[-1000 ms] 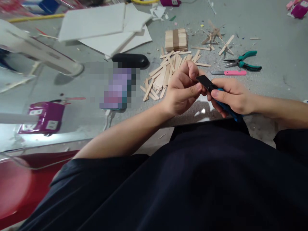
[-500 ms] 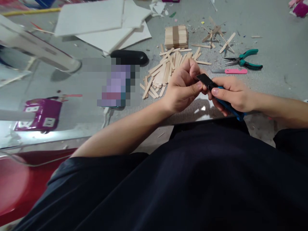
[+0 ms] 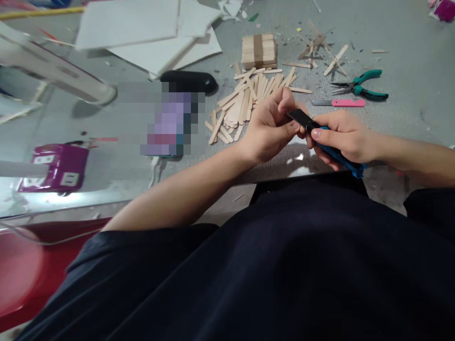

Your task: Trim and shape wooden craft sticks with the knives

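Note:
My right hand is wrapped round a blue utility knife, its dark blade pointing up and to the left. Close against that blade is my left hand, fingers curled and pinched together; whatever they hold, if anything, is hidden behind the fingers and the blade. Beyond my left hand lies a loose pile of wooden craft sticks. A banded bundle of craft sticks sits just behind the pile.
Right of the pile lie a pink craft knife and green-handled needle-nose pliers. A black case and a pixelated phone with a cable are at left. White boards, a purple power strip and a lamp base stand farther left.
The view has shifted slightly, so the table things appear a little higher and more to the left. Both hands keep nearly the same pose, with the knife still in my right hand.

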`<action>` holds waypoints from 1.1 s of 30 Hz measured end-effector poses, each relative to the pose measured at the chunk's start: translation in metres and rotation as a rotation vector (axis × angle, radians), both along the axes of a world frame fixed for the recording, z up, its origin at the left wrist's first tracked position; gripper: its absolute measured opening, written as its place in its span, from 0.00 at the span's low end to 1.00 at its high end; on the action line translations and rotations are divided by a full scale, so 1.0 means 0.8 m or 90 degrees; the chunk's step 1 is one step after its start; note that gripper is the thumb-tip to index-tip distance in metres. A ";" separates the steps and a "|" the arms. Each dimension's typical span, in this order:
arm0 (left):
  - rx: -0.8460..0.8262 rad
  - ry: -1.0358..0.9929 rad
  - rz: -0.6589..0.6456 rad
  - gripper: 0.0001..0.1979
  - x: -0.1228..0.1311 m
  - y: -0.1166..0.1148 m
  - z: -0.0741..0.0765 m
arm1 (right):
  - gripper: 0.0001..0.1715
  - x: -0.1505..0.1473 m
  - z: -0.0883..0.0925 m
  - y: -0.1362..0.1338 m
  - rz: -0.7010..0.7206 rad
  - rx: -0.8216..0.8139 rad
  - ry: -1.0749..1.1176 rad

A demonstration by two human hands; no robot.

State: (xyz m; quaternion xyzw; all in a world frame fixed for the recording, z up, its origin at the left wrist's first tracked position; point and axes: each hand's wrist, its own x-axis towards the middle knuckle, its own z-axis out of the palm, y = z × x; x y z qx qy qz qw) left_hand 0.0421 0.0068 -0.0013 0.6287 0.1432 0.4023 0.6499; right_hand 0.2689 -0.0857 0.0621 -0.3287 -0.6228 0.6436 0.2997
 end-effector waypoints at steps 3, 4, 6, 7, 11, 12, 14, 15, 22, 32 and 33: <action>-0.006 0.004 0.015 0.48 -0.003 0.005 -0.007 | 0.29 0.001 0.003 -0.001 -0.003 -0.010 -0.031; -0.008 0.006 0.014 0.47 -0.004 0.005 -0.007 | 0.30 0.001 0.005 -0.001 -0.004 -0.013 -0.039; -0.012 0.008 0.005 0.46 -0.005 0.004 -0.006 | 0.31 0.002 0.007 -0.001 -0.003 -0.016 -0.047; -0.014 0.009 0.002 0.46 -0.006 0.004 -0.005 | 0.31 0.002 0.007 0.000 -0.003 -0.018 -0.050; -0.012 0.011 -0.006 0.48 -0.006 0.005 -0.003 | 0.30 0.005 0.004 0.003 0.009 -0.019 -0.042; -0.011 0.011 -0.009 0.49 -0.006 0.006 -0.003 | 0.29 0.006 0.003 0.004 0.015 -0.018 -0.038; -0.012 0.016 -0.009 0.49 -0.006 0.007 -0.003 | 0.28 0.007 0.001 0.005 0.025 -0.014 -0.033; -0.014 0.022 -0.003 0.49 -0.006 0.008 -0.004 | 0.28 0.008 0.000 0.006 0.026 -0.011 -0.032; -0.016 0.024 0.017 0.47 -0.006 0.007 -0.006 | 0.30 0.007 0.004 0.008 0.018 0.019 -0.054; -0.007 -0.092 -0.091 0.45 0.001 -0.001 0.013 | 0.23 0.010 0.003 0.007 0.043 -0.008 -0.031; -0.009 -0.088 -0.087 0.46 0.001 -0.001 0.013 | 0.23 0.011 0.003 0.007 0.044 -0.009 -0.031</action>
